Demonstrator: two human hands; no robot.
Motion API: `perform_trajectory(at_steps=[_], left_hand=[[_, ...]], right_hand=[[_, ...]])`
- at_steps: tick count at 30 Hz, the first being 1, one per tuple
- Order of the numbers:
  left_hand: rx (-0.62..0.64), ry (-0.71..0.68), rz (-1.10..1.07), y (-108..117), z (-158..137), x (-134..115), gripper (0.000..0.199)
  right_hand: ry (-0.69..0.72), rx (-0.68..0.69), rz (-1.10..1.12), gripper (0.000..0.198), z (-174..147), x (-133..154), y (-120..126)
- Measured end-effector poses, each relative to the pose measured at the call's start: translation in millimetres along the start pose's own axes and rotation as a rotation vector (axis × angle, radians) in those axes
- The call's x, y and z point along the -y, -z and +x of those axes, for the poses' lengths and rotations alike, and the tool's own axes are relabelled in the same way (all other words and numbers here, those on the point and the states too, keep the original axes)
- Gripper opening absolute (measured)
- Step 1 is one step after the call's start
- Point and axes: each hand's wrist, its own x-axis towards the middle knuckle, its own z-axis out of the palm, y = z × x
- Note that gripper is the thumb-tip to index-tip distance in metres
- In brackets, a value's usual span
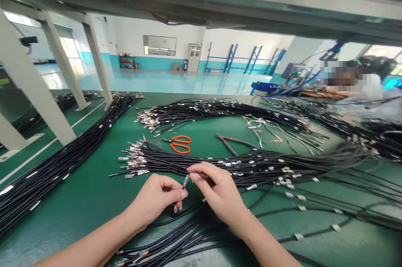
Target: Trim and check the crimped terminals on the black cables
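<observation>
My left hand (161, 196) pinches a black cable close to its end, thumb against the fingers. A small metal terminal (186, 180) on that cable end sticks up between my two hands. The thumb and fingertips of my right hand (216, 189) close on the terminal's upper part. Just beyond lies a bundle of black cables (188, 162) with bare terminals at its left end and white labels along it. Nearer to me, under my forearms, spreads another group of black cables (185, 233).
Orange-handled scissors (180, 144) and dark-handled pliers (234, 143) lie on the green table (94, 204). Loose wires (260, 127) are beside another cable bundle (213, 108) at the back. A long bundle (78, 145) runs along the left, near metal posts (97, 57). A person (354, 78) is at the right.
</observation>
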Motion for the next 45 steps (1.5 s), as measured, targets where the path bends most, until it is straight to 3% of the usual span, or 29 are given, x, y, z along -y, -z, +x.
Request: perform_trajectory(at_steps=[4,9,25,35,45], left_hand=[[0.048,0.0,0.045,-0.1,-0.4,3.8,0.019],[-0.003,-0.003,0.076,1.1,-0.4,3.4,0.019],[-0.135,-0.012,0.101,-1.9,-2.1,8.7,0.018],[-0.18,-0.002,0.097,-3.1,-1.6,9.7,0.017],[-0.319,-0.043,0.192,-0.2,0.4,12.1,0.014]], right_hand=[[-0.089,0.055,-0.019,0.017,1.3,0.1,-2.0],[-0.176,0.15,-0.052,0.025,1.5,-3.4,-2.4],[-0.076,0.242,-0.083,0.022,2.7,-6.3,-2.1],[-0.07,0.25,-0.099,0.023,1.2,-8.4,-4.0],[-0.105,0.241,-0.229,0.028,0.4,-11.9,-9.7]])
